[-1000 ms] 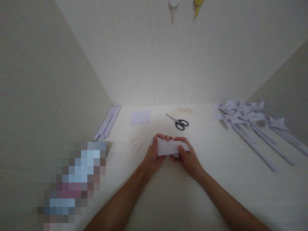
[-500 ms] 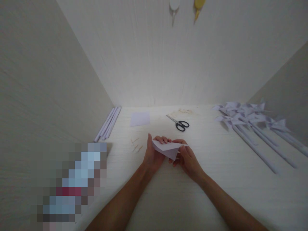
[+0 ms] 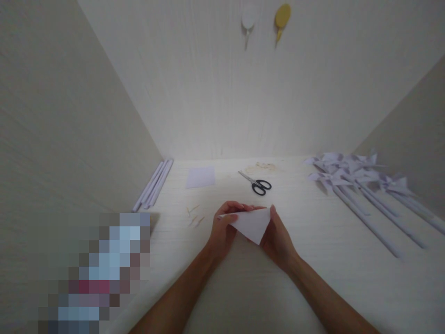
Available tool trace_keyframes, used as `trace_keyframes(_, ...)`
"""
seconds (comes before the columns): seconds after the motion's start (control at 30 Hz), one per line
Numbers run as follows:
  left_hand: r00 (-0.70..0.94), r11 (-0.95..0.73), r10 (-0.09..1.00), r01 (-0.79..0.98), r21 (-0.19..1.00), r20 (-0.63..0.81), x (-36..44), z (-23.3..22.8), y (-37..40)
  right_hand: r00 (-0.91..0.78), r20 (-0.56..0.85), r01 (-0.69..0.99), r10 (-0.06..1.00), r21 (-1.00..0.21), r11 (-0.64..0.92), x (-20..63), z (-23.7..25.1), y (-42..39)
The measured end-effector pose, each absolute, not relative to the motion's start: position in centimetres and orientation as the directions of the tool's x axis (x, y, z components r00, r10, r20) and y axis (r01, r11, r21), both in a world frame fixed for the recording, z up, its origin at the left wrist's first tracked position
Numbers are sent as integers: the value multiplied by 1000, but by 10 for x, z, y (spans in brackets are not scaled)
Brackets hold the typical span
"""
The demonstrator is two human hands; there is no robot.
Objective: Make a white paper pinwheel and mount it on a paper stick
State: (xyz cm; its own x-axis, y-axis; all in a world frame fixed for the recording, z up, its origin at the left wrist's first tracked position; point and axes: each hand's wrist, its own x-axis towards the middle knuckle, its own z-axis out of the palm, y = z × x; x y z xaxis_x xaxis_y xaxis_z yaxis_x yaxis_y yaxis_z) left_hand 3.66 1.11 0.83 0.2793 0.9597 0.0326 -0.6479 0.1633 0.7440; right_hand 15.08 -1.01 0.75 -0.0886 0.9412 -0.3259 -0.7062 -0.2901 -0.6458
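Note:
A white sheet of paper (image 3: pixel 255 225), folded into a triangle, is held between both hands above the table. My left hand (image 3: pixel 222 227) grips its left corner, thumb on top and fingers behind the upper edge. At the right corner, my right hand (image 3: pixel 278 236) pinches the paper, its thumb at the tip and its other fingers mostly hidden underneath. Just beyond the hands lie scissors (image 3: pixel 256 183) with black handles. A flat square of paper (image 3: pixel 200 177) rests on the table to the left of the scissors.
Several rolled paper sticks (image 3: pixel 153 185) lie at the left wall. Several paper pinwheels (image 3: pixel 347 178) on sticks are heaped at the right. Small wooden bits (image 3: pixel 196 220) lie left of my hands, more (image 3: pixel 266 166) behind the scissors. A blurred-out object (image 3: pixel 111 264) stands at lower left.
The paper has turned so its broad face shows flat toward me. My left thumb has come down onto it, and my right hand has shifted to its right corner. The view has tilted slightly up.

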Motion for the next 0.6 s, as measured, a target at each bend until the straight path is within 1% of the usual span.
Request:
trace_keyframes(0.13,221,100,975,-559,823,31,38,3,10,-96,-347,-670,933,-671,-318,150,3,-10)
trace_keyframes(0.2,184,72,983,-494,866,23,38,1,10,-97,-324,-635,941,-708,-309,150,0,-10)
trace_keyframes(0.27,163,68,987,-463,884,9,36,0,10,-84,-278,-604,957,-750,-271,150,-2,-10)
trace_keyframes(0.37,164,102,986,-517,850,-19,34,2,11,-37,-217,-577,975,-792,-199,149,-5,-11)
trace_keyframes(0.47,203,143,979,-586,797,-26,32,5,10,3,-193,-572,981,-805,-156,149,-6,-10)
trace_keyframes(0.6,258,185,966,-623,760,-24,31,6,9,47,-168,-559,985,-821,-114,149,-6,-9)
